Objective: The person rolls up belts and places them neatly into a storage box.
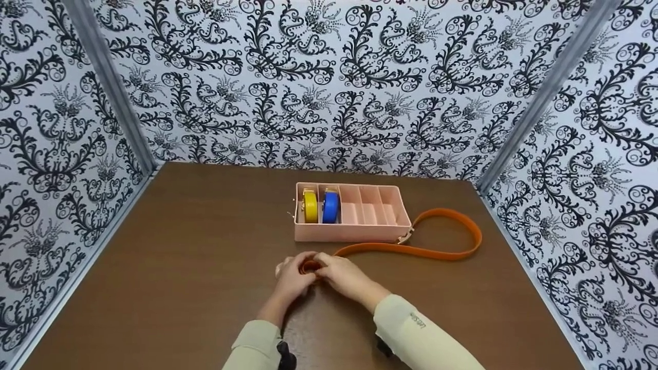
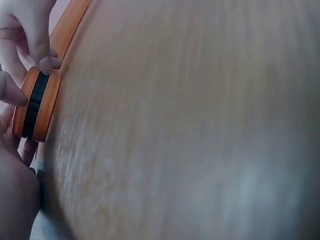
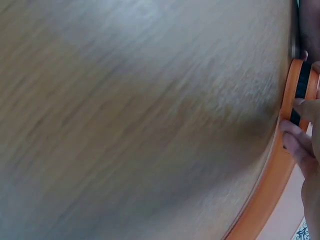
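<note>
Both hands meet at the near side of the box, around a coiled part of an orange belt (image 1: 310,266). My left hand (image 1: 294,282) curls its fingers round the coil's left side. From the right, my right hand (image 1: 343,276) pinches the coil between thumb and fingers. In the left wrist view the rolled belt (image 2: 47,111) stands on edge, with a black stripe along its middle. The unrolled length (image 1: 426,252) runs right from the hands and loops back to a metal buckle (image 1: 406,236) at the box's front right corner.
A pink divided box (image 1: 344,234) stands beyond the hands. Its two left compartments hold a rolled yellow belt (image 1: 310,207) and a rolled blue belt (image 1: 330,207). The brown table (image 1: 205,246) is enclosed by patterned walls (image 1: 308,103) at the back and sides.
</note>
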A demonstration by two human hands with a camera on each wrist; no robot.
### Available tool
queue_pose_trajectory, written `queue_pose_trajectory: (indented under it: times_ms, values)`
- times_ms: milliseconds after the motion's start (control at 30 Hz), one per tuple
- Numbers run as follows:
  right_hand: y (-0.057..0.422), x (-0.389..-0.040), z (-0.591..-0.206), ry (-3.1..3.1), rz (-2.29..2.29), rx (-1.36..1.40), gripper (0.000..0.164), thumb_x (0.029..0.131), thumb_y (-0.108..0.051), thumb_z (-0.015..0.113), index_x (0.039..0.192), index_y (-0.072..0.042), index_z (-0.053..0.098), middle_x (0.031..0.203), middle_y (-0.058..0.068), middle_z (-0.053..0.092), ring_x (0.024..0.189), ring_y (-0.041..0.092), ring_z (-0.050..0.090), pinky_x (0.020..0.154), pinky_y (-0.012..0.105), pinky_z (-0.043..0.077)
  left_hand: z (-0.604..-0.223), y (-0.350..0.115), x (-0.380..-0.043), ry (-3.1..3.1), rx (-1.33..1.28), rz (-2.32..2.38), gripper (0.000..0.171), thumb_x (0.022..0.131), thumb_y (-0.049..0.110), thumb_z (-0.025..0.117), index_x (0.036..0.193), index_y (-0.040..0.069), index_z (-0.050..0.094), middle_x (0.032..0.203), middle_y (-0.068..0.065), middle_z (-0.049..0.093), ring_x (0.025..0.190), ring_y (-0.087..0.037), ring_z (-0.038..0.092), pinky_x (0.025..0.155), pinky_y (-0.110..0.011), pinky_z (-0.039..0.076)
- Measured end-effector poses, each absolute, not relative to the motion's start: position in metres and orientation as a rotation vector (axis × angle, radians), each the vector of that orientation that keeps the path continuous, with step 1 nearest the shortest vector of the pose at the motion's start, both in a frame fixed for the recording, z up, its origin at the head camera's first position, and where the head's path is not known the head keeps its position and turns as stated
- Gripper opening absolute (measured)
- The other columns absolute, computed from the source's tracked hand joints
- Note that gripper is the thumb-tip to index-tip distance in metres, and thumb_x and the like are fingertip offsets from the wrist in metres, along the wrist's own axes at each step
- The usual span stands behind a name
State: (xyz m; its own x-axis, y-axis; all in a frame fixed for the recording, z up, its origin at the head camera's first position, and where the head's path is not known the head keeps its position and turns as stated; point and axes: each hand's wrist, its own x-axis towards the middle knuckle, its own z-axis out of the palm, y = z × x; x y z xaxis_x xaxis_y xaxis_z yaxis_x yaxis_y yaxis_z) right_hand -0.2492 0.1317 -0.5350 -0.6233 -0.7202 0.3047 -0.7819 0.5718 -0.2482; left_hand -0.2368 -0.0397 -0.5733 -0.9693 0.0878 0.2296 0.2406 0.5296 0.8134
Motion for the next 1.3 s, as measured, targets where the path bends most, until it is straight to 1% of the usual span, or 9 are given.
queue_pose_trajectory:
  times_ms: [100, 300, 500, 633, 733, 867, 1000, 1133, 1300]
  values:
    - [0.131, -0.249, -0.533, -2.651, 0.489, 1.261, 0.023, 0.093, -0.004, 0.059, 0.115, -0.010, 0.065, 0.111, 0.002, 0.067, 0.098, 0.018, 0.064, 0.086, 0.032, 0.051, -0.574, -0.040, -0.237, -2.596, -0.287, -1.413, 0.052, 0.073, 0.020, 0.070, 0.125, 0.014, 0.064, 0.116, -0.004, 0.065, 0.109, -0.029, 0.052, 0.104, -0.056, 0.018]
    - [0.129, -0.252, -0.533, -2.564, 0.155, 1.299, 0.013, 0.087, -0.008, 0.070, 0.091, -0.017, 0.078, 0.087, -0.004, 0.067, 0.078, 0.015, 0.062, 0.072, 0.028, 0.050, -0.576, -0.038, -0.237, -2.566, -0.253, -1.422, 0.050, 0.074, 0.011, 0.067, 0.125, 0.015, 0.064, 0.119, -0.005, 0.058, 0.110, -0.028, 0.052, 0.099, -0.054, 0.024]
    - [0.124, -0.255, -0.530, -2.533, 0.125, 1.258, 0.009, 0.084, -0.016, 0.076, 0.090, -0.021, 0.080, 0.082, -0.006, 0.071, 0.073, 0.015, 0.054, 0.069, 0.028, 0.044, -0.577, -0.037, -0.239, -2.535, -0.206, -1.427, 0.050, 0.077, 0.007, 0.065, 0.126, 0.011, 0.063, 0.124, -0.009, 0.059, 0.114, -0.031, 0.051, 0.098, -0.056, 0.025]
    - [0.123, -0.259, -0.529, -2.606, 0.307, 1.178, 0.008, 0.078, -0.019, 0.081, 0.086, -0.020, 0.081, 0.080, -0.007, 0.072, 0.070, 0.015, 0.052, 0.065, 0.029, 0.040, -0.576, -0.036, -0.241, -2.519, -0.156, -1.440, 0.047, 0.080, 0.007, 0.064, 0.127, 0.010, 0.062, 0.125, -0.009, 0.062, 0.115, -0.032, 0.051, 0.099, -0.055, 0.027]
    - [0.123, -0.261, -0.530, -2.740, 0.548, 1.040, 0.013, 0.074, -0.017, 0.085, 0.086, -0.014, 0.080, 0.078, -0.006, 0.072, 0.069, 0.013, 0.055, 0.064, 0.027, 0.042, -0.576, -0.035, -0.240, -2.503, -0.130, -1.467, 0.042, 0.083, 0.008, 0.062, 0.124, 0.009, 0.064, 0.121, -0.009, 0.064, 0.113, -0.031, 0.052, 0.098, -0.054, 0.028]
    - [0.119, -0.259, -0.531, -2.862, 0.913, 0.840, 0.027, 0.071, -0.008, 0.086, 0.091, -0.005, 0.069, 0.073, -0.001, 0.068, 0.066, 0.010, 0.059, 0.062, 0.026, 0.049, -0.578, -0.036, -0.239, -2.498, -0.110, -1.492, 0.033, 0.088, 0.011, 0.062, 0.120, 0.008, 0.066, 0.117, -0.008, 0.067, 0.111, -0.030, 0.053, 0.096, -0.052, 0.028]
    - [0.112, -0.256, -0.534, -2.865, 1.135, 0.718, 0.038, 0.069, -0.002, 0.085, 0.095, -0.007, 0.058, 0.071, -0.002, 0.063, 0.062, 0.008, 0.059, 0.059, 0.026, 0.049, -0.581, -0.038, -0.240, -2.513, -0.119, -1.476, 0.028, 0.091, 0.015, 0.064, 0.118, 0.009, 0.067, 0.116, -0.008, 0.067, 0.111, -0.029, 0.053, 0.096, -0.051, 0.028]
    - [0.106, -0.251, -0.536, -2.853, 1.061, 0.708, 0.035, 0.070, -0.006, 0.085, 0.094, -0.008, 0.059, 0.071, -0.005, 0.062, 0.063, 0.007, 0.057, 0.060, 0.025, 0.048, -0.583, -0.038, -0.240, -2.525, -0.144, -1.459, 0.027, 0.091, 0.014, 0.064, 0.118, 0.009, 0.068, 0.114, -0.007, 0.068, 0.111, -0.029, 0.054, 0.097, -0.051, 0.027]
    - [0.109, -0.246, -0.534, -2.835, 0.601, 0.802, 0.034, 0.071, -0.020, 0.086, 0.095, -0.013, 0.062, 0.078, -0.003, 0.060, 0.075, 0.017, 0.057, 0.074, 0.033, 0.046, -0.581, -0.033, -0.239, -2.561, -0.171, -1.395, 0.027, 0.093, 0.014, 0.060, 0.119, 0.010, 0.068, 0.109, -0.005, 0.069, 0.107, -0.027, 0.055, 0.095, -0.051, 0.029]
